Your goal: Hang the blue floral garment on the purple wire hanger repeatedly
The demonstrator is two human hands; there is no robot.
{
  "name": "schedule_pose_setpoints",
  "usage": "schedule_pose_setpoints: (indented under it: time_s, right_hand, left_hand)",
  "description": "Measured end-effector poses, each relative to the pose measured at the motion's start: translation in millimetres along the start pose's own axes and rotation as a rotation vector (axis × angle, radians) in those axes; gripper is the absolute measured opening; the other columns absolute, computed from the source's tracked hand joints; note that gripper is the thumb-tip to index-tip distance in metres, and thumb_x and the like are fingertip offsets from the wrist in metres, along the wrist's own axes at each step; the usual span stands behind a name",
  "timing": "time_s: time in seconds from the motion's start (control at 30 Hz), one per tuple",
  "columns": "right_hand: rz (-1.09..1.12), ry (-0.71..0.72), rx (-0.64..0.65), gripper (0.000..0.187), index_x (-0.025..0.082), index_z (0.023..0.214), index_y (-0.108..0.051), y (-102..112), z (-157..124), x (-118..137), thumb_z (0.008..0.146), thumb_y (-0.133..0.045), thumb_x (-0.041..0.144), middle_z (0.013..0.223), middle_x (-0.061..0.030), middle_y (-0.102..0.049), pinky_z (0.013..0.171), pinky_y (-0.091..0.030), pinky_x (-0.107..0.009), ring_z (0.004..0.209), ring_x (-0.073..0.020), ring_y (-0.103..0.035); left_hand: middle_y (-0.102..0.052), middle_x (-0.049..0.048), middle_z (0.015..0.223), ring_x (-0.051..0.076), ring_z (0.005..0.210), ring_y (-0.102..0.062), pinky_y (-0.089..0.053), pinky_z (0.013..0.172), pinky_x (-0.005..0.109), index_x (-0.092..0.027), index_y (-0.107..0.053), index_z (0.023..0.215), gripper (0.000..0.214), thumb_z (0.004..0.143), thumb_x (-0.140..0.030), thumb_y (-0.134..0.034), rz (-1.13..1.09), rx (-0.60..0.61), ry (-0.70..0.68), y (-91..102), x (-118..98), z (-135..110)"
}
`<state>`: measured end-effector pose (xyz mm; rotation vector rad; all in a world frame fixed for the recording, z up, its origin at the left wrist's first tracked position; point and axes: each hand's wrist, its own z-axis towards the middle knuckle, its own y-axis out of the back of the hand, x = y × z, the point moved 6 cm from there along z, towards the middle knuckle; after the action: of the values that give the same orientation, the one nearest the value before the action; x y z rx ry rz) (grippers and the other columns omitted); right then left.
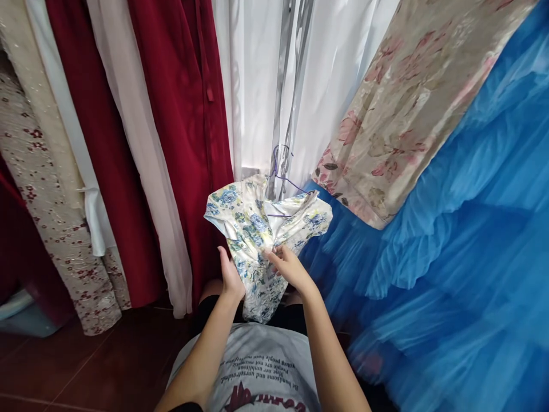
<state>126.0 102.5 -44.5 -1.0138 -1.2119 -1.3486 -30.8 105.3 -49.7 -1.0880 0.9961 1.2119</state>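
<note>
A white dress with blue flowers and green leaves (253, 220) hangs in front of me on a thin purple hanger (295, 186), its neckline facing up. My left hand (233, 280) lies along the dress's left side with the thumb stretched away from the cloth; its other fingers are hidden behind the fabric. At the middle of the bodice, just below the neckline, my right hand (288, 264) pinches the cloth between thumb and fingers. The lower part of the dress drops toward my lap.
Dark red (171, 114), pale pink (128, 86) and floral garments hang at left. White curtains (257, 86) stand behind the dress. A beige floral garment (398, 114) and a full blue tulle skirt (472, 257) crowd the right. A light tub (32, 315) sits on the brown tiled floor (94, 366).
</note>
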Motion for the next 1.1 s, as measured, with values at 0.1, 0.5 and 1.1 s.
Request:
schedule_pose_setpoints:
  time_s: [0.1,0.5,1.1]
  right_hand:
    - [0.057,0.048,0.019,0.036,0.024,0.086,-0.055,-16.6,5.2,4.9,0.08,-0.072,0.055,0.068,0.003,-0.062,0.05,-0.045,-0.028,0.056,-0.0172,-0.06]
    - [0.093,0.129,-0.112,0.032,0.021,0.067,-0.065,11.1,-18.5,13.3,0.088,-0.061,0.045,0.06,-0.001,-0.061,0.055,-0.038,-0.03,0.054,-0.0168,-0.051]
    - [-0.112,0.338,-0.137,0.017,0.02,0.091,-0.062,28.5,-28.0,12.6,0.075,-0.068,0.02,0.09,-0.0022,-0.067,0.077,-0.044,-0.031,0.084,-0.0207,-0.061]
  left_hand:
    - [-0.075,0.01,0.117,0.034,0.114,-0.069,-0.055,0.095,0.048,-0.028,-0.061,0.138,0.067,0.082,-0.062,-0.069,-0.097,-0.099,-0.037,8.7,-0.9,-2.7]
    - [-0.061,0.0166,0.135,0.038,0.128,-0.057,-0.045,0.109,0.054,-0.023,-0.049,0.142,0.075,0.073,-0.025,-0.077,0.363,-0.313,-0.247,32.8,-14.8,-11.0]
    - [-0.061,0.001,0.078,0.015,0.07,-0.057,-0.043,0.067,0.026,-0.018,-0.067,0.089,0.01,0.095,-0.018,-0.058,0.728,0.472,-0.731,-54.3,-75.4,0.6]
